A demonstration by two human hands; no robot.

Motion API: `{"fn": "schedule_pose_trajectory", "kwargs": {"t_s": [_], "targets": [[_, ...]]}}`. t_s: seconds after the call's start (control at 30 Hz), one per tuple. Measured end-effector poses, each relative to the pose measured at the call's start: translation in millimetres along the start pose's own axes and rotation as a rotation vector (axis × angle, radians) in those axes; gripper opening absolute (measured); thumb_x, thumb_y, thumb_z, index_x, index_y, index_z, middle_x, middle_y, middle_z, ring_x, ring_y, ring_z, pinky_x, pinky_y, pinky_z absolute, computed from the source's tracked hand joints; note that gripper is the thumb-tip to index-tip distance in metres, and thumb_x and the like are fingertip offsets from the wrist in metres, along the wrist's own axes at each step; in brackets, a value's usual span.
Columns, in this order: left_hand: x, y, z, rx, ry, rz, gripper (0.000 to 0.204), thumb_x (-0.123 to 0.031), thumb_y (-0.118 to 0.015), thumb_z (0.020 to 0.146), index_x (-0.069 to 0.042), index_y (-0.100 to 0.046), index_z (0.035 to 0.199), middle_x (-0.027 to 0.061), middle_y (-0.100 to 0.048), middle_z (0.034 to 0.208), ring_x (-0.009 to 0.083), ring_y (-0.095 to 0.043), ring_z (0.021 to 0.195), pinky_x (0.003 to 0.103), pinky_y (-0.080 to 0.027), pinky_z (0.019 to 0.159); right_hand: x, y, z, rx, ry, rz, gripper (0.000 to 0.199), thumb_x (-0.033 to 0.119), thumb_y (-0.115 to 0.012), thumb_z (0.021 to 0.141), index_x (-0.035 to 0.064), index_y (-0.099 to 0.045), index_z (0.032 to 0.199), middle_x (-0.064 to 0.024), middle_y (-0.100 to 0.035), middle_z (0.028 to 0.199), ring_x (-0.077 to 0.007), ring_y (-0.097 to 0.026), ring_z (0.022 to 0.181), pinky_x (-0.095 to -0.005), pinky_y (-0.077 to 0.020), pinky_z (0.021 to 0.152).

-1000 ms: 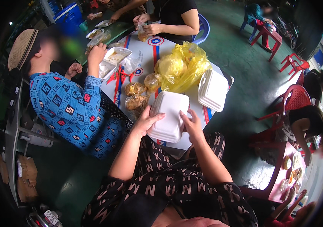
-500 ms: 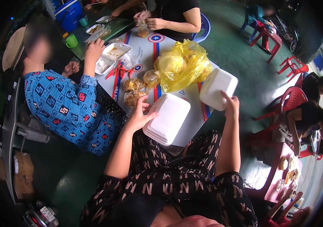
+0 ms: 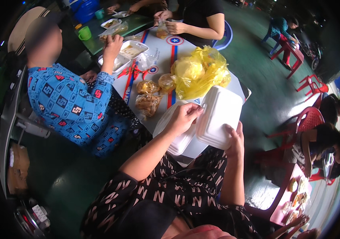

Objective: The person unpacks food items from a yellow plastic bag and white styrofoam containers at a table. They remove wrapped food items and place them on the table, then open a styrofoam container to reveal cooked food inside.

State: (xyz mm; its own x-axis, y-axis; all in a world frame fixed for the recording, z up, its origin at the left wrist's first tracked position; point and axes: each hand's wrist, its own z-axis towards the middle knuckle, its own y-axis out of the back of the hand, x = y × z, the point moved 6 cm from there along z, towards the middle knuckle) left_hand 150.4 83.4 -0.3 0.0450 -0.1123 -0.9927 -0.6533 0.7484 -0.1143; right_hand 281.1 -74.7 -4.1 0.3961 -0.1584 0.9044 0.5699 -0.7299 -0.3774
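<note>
White foam clamshell box [image 3: 220, 115] sits lifted over the table's near edge, gripped by the right hand [image 3: 235, 137] at its lower rim and the left hand [image 3: 184, 117] at its corner. Beneath lies, seemingly, a second white foam box [image 3: 170, 131], beside a yellow plastic bag [image 3: 197, 73].

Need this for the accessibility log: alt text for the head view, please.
Seen from above, a person's left hand and right hand hold a white foam clamshell box over a second foam box on a white table. Beyond lie a yellow plastic bag and clear bags of snacks; a person in a blue patterned top eats at left.
</note>
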Motion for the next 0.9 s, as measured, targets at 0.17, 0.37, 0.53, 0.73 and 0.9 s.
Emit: {"fn": "schedule_pose_trajectory", "kwargs": {"t_s": [0.17, 0.37, 0.53, 0.73, 0.9], "targets": [[15.6, 14.9, 3.5, -0.04, 0.163, -0.226, 0.021, -0.023, -0.066, 0.086, -0.003, -0.063, 0.092, 0.0013, -0.063, 0.08, 0.0061, -0.055, 0.064, 0.023, -0.047, 0.055, -19.4, -18.2, -3.2, 0.034, -0.047, 0.01, 0.061, 0.01, -0.065, 0.073, 0.0006, -0.034, 0.125, -0.0177, -0.05, 0.112, -0.0275, -0.054, 0.101, -0.0392, -0.0464, 0.086], [9.3, 19.6, -3.4, -0.006, 0.352, -0.583, 0.017, -0.019, -0.069, 0.082, -0.007, -0.064, 0.093, 0.0019, -0.063, 0.084, 0.0121, -0.063, 0.075, 0.027, -0.054, 0.063, -27.3, -32.2, 0.6, 0.058, -0.06, 0.076, 0.055, 0.013, -0.062, 0.081, 0.0003, -0.033, 0.126, -0.0167, -0.051, 0.112, -0.0253, -0.055, 0.102, -0.036, -0.0465, 0.086], [12.5, 16.5, 4.5, 0.018, 0.364, -0.56, 0.022, -0.02, -0.069, 0.082, -0.007, -0.061, 0.098, 0.0039, -0.063, 0.092, 0.013, -0.063, 0.077, 0.029, -0.054, 0.065, -10.7, -34.7, 0.5, -0.014, -0.004, 0.074, 0.05, 0.017, -0.063, 0.085, 0.0, -0.036, 0.124, -0.0162, -0.053, 0.111, -0.0235, -0.056, 0.1, -0.0354, -0.0474, 0.084], [-2.4, -5.9, 10.9, 0.152, 0.021, -0.153, 0.06, -0.025, -0.071, 0.081, 0.0, -0.043, 0.127, 0.0073, -0.056, 0.114, 0.014, -0.053, 0.104, 0.026, -0.042, 0.092, -2.0, -28.2, 8.7, -0.118, 0.104, 0.049, 0.051, 0.02, -0.063, 0.086, -0.0012, -0.035, 0.124, -0.017, -0.052, 0.112, -0.0239, -0.055, 0.101, -0.0352, -0.047, 0.085], [-15.4, -2.8, 14.1, 0.18, 0.069, -0.191, 0.065, -0.016, -0.074, 0.076, 0.0, -0.038, 0.128, 0.0092, -0.054, 0.114, 0.0156, -0.052, 0.107, 0.03, -0.043, 0.093, -18.4, -24.7, 18.5, -0.005, -0.01, 0.325, 0.05, 0.021, -0.061, 0.087, 0.0014, -0.036, 0.126, -0.0128, -0.052, 0.114, -0.0228, -0.054, 0.103, -0.0325, -0.046, 0.085]]}}
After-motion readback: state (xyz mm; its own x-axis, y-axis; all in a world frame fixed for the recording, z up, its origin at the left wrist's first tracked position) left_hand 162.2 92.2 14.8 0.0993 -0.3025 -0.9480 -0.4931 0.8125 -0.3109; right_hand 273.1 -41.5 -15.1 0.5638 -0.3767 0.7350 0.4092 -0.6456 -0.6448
